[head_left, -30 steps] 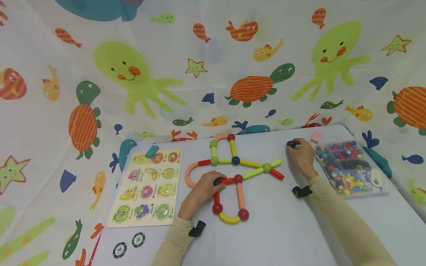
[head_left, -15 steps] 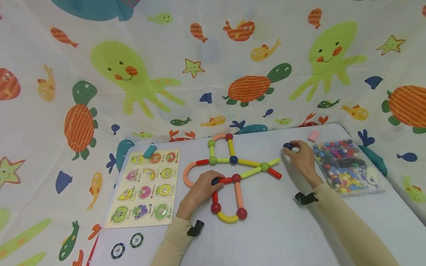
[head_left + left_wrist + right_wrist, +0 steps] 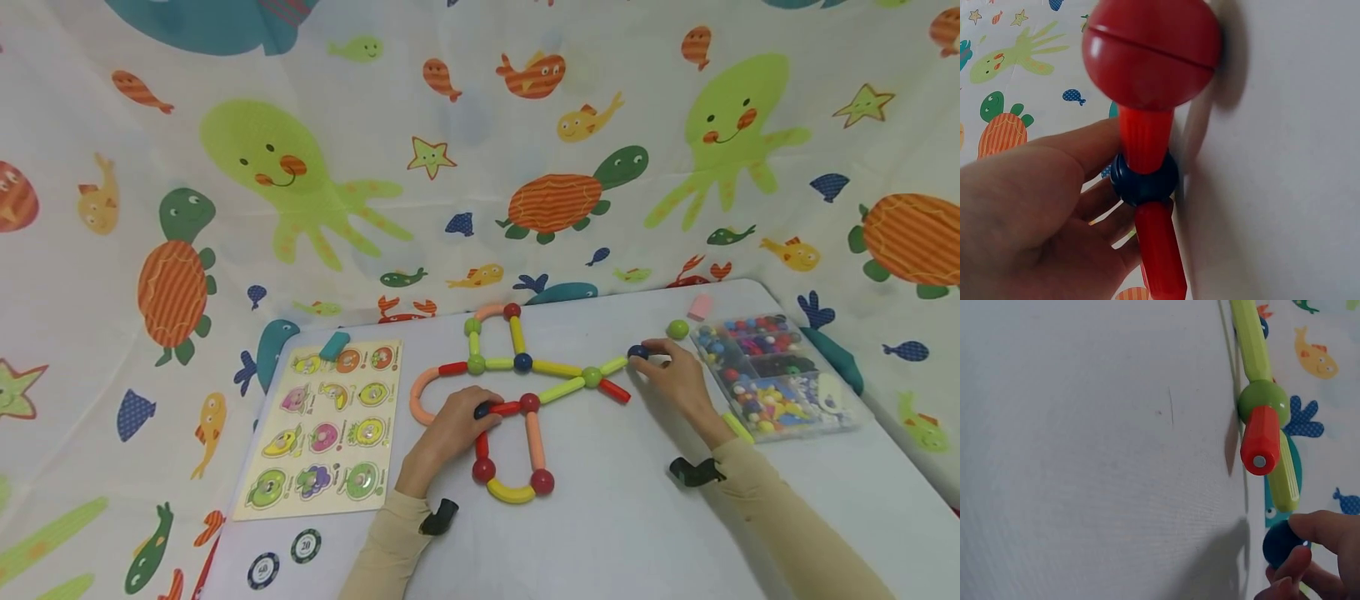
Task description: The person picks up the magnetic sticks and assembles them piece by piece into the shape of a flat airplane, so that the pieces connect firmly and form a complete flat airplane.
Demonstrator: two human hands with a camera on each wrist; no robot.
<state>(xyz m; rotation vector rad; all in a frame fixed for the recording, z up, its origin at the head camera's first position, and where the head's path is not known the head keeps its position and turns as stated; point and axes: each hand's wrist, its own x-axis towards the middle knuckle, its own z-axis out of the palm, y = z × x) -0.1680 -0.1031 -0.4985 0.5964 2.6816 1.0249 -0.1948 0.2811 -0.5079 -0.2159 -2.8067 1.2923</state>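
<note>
A figure of coloured rods and balls lies on the white table. My left hand (image 3: 454, 423) holds a dark blue ball (image 3: 1144, 180) in it, between two red rods (image 3: 1160, 250); a red ball (image 3: 1152, 53) looms close in the left wrist view. My right hand (image 3: 677, 379) pinches a separate dark blue ball (image 3: 1282, 545) between thumb and fingers. That ball is by the free end of a yellow-green rod (image 3: 1285, 481), with a small gap in the right wrist view. This rod and a red rod (image 3: 1260, 440) join at a green ball (image 3: 591, 377).
A clear compartment box (image 3: 813, 432) of small beads stands at right. Beside it lie a green ball (image 3: 677, 329), a pink block (image 3: 701, 307) and a yellow-green rod (image 3: 738, 427). At left are a fruit puzzle board (image 3: 296, 454), a teal block (image 3: 334, 345) and two chips (image 3: 306, 546).
My right hand has carried its blue ball left and down to the figure's yellow-green rod end. A green ball and a yellow-green rod beside the box have come into view. My left hand stays put.
</note>
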